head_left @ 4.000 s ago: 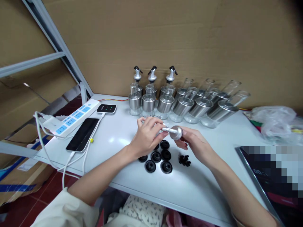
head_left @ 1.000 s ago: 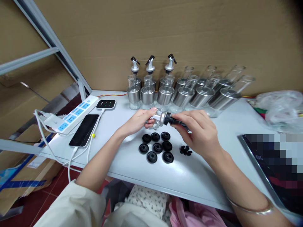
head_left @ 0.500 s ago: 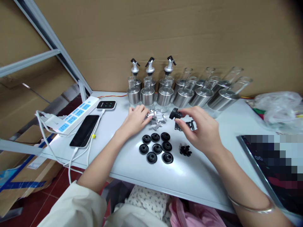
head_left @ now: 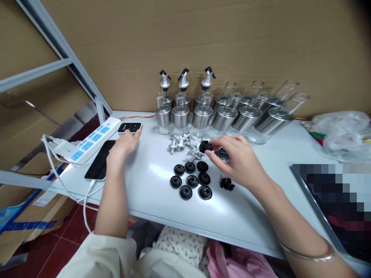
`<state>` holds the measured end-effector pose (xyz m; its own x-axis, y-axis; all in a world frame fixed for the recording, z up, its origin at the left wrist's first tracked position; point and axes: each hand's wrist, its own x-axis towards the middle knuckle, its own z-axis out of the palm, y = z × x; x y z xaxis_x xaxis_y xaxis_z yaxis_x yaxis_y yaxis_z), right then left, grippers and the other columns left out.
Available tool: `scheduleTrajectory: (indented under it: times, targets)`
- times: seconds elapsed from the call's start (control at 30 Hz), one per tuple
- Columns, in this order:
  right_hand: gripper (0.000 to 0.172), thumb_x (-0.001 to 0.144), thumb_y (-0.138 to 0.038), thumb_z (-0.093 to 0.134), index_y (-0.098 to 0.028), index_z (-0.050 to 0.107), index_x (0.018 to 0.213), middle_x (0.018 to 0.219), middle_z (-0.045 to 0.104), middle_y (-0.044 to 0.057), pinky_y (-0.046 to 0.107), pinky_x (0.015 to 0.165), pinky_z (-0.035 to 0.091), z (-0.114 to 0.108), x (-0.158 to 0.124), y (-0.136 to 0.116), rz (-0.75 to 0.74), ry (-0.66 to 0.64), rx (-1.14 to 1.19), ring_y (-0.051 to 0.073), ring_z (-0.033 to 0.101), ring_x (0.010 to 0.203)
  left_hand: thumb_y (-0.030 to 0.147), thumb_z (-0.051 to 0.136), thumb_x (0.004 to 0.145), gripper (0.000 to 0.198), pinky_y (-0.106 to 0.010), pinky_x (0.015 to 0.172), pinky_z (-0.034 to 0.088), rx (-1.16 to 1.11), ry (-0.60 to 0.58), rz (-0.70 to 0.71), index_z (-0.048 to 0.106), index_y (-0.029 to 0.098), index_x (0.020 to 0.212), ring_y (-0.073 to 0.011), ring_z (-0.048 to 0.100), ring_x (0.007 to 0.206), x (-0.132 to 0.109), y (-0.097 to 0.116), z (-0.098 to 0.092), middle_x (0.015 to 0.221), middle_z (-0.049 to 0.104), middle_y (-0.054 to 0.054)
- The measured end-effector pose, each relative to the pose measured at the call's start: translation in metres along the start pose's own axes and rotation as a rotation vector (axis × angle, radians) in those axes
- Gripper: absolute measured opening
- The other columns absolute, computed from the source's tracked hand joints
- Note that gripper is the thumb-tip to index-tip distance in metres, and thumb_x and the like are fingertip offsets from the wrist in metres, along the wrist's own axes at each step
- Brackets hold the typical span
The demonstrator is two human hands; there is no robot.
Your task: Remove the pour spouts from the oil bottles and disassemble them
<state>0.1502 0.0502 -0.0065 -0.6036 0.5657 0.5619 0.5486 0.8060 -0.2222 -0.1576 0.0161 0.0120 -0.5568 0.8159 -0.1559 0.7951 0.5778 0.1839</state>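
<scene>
My right hand [head_left: 239, 158] pinches a black ribbed rubber stopper [head_left: 205, 146] between thumb and fingertips, above the table's middle. Under and beside it lie several silver pourer tops [head_left: 180, 142] in a loose pile. Small dark parts [head_left: 223, 155] lie partly hidden behind that hand. My left hand [head_left: 124, 146] is at the left, fingers apart, its tips at the near edge of a white device [head_left: 129, 127] with a dark face; I see nothing held in it. Several round black stoppers [head_left: 192, 181] stand in rows nearer me, beside a small heap of black pieces [head_left: 227, 183].
Several glass bottles with steel sleeves [head_left: 203, 116] stand along the back, some topped by pourers [head_left: 207, 78]. At the left are a power strip [head_left: 92, 139], a phone [head_left: 99, 162] and white cables. Plastic bags [head_left: 342, 133] and a dark-screened slab [head_left: 324, 208] lie at the right.
My left hand has left the silver pourer pile and moved left to the white device. My right hand, still holding the stopper, has shifted slightly left and nearer to me.
</scene>
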Motion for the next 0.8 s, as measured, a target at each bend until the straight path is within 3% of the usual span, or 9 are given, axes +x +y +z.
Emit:
scheduleTrajectory:
  times: [0.13, 0.23, 0.27, 0.37, 0.43, 0.5, 0.63, 0.8]
  targets:
    - [0.014, 0.087, -0.028, 0.049, -0.017, 0.055, 0.094, 0.081, 0.064, 0.003, 0.035, 0.075, 0.038, -0.001, 0.0, -0.002, 0.018, -0.053, 0.019, 0.019, 0.06, 0.073, 0.054, 0.026, 0.089, 0.064, -0.046, 0.084, 0.045, 0.011, -0.034, -0.117, 0.044, 0.003, 0.123, -0.0388, 0.057, 0.109, 0.006, -0.002, 0.004, 0.113, 0.061, -0.028]
    - [0.015, 0.085, -0.022, 0.048, -0.017, 0.055, 0.097, 0.085, 0.063, 0.005, 0.033, 0.075, 0.041, -0.003, 0.001, -0.004, 0.045, -0.086, 0.099, 0.019, 0.059, 0.078, 0.052, 0.027, 0.09, 0.053, -0.052, 0.085, 0.042, 0.036, 0.088, -0.094, 0.05, 0.012, 0.115, -0.0396, 0.058, 0.107, -0.004, 0.016, 0.003, 0.112, 0.062, -0.024]
    - [0.017, 0.083, -0.02, 0.047, -0.018, 0.055, 0.098, 0.087, 0.062, 0.005, 0.032, 0.074, 0.042, -0.004, 0.001, -0.004, 0.058, -0.102, 0.135, 0.018, 0.059, 0.079, 0.047, 0.026, 0.091, 0.047, -0.052, 0.086, 0.041, 0.041, 0.139, -0.026, 0.051, 0.013, 0.112, -0.0384, 0.059, 0.103, -0.01, 0.023, 0.004, 0.107, 0.064, -0.022]
    - [0.021, 0.079, -0.017, 0.049, -0.019, 0.055, 0.099, 0.085, 0.061, 0.004, 0.028, 0.069, 0.044, -0.004, 0.0, -0.003, 0.12, -0.193, 0.215, 0.017, 0.059, 0.075, 0.035, 0.023, 0.095, 0.037, -0.039, 0.08, 0.043, 0.025, 0.19, 0.318, 0.054, 0.017, 0.098, -0.0286, 0.063, 0.09, -0.027, 0.046, 0.009, 0.09, 0.067, -0.014]
    - [0.023, 0.077, -0.018, 0.051, -0.019, 0.054, 0.1, 0.079, 0.06, 0.002, 0.027, 0.062, 0.043, -0.004, 0.0, -0.003, 0.168, -0.261, 0.242, 0.016, 0.058, 0.068, 0.038, 0.024, 0.096, 0.036, -0.032, 0.071, 0.043, -0.038, 0.073, 0.606, 0.055, 0.019, 0.091, -0.0219, 0.062, 0.077, -0.036, 0.057, 0.017, 0.082, 0.066, -0.008]
    - [0.021, 0.077, -0.019, 0.052, -0.02, 0.053, 0.098, 0.074, 0.059, 0.001, 0.026, 0.059, 0.042, -0.003, 0.0, -0.005, 0.185, -0.299, 0.277, 0.014, 0.056, 0.064, 0.038, 0.03, 0.095, 0.033, -0.029, 0.066, 0.041, -0.074, -0.003, 0.753, 0.055, 0.019, 0.086, -0.0185, 0.059, 0.071, -0.041, 0.064, 0.025, 0.076, 0.063, -0.005]
    - [0.014, 0.081, -0.018, 0.05, -0.019, 0.057, 0.094, 0.078, 0.061, 0.002, 0.026, 0.064, 0.044, -0.005, 0.003, -0.016, 0.095, -0.307, 0.36, 0.014, 0.057, 0.069, 0.035, 0.037, 0.093, 0.026, -0.027, 0.059, 0.037, -0.131, -0.049, 0.84, 0.053, 0.019, 0.081, -0.0158, 0.054, 0.062, -0.042, 0.066, 0.035, 0.07, 0.059, -0.002]
    - [0.013, 0.078, -0.016, 0.056, -0.018, 0.063, 0.088, 0.072, 0.058, 0.0, 0.026, 0.066, 0.045, -0.008, 0.004, -0.027, -0.002, -0.383, 0.425, 0.012, 0.055, 0.064, 0.034, 0.041, 0.093, 0.023, -0.026, 0.058, 0.037, -0.126, -0.023, 0.875, 0.053, 0.019, 0.081, -0.0152, 0.054, 0.061, -0.039, 0.063, 0.036, 0.069, 0.059, -0.001]
